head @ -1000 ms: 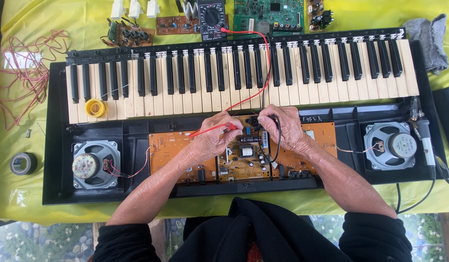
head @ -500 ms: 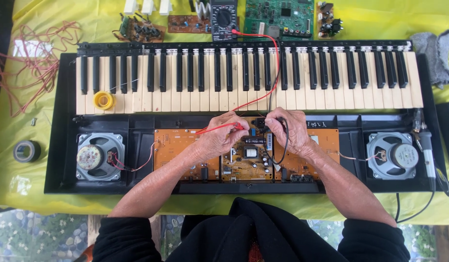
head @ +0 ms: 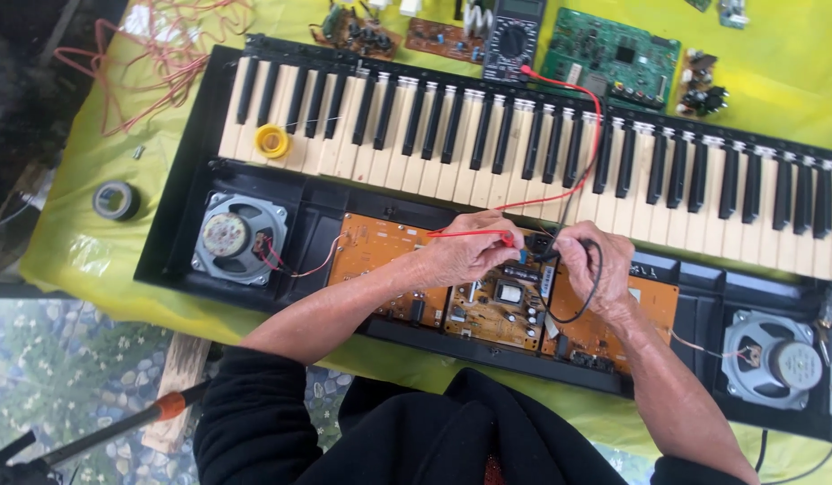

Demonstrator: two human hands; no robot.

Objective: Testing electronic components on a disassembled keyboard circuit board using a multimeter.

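Looking down from the head camera, I start at the far left, around nine o'clock, where a roll of dark tape (head: 116, 199) lies on the yellow cloth (head: 84, 242) covering the bench, with a tangle of red wire (head: 137, 54) up at eleven o'clock. Next comes the opened keyboard (head: 524, 153): a small yellow spool (head: 272, 141) sits on its left white keys, and just below that the left speaker (head: 239, 238) lies in the black casing with thin red leads running toward the orange circuit board (head: 380, 260).

At the centre, my left hand (head: 461, 260) rests over that board, its grip clenched around the red probe (head: 474, 234), which lies nearly flat with its tip pointing toward three o'clock. Just beside it, my right hand (head: 596, 269) is pinched on the black probe (head: 549, 255), whose lead loops below the fingers. The two probe tips meet close together over the middle of the board; I cannot tell which contacts they touch.

A red lead climbs across the keys to the multimeter (head: 515, 36) at twelve o'clock, flanked by a green circuit board (head: 614, 54) at one o'clock. The right speaker (head: 780, 359) sits at four o'clock.
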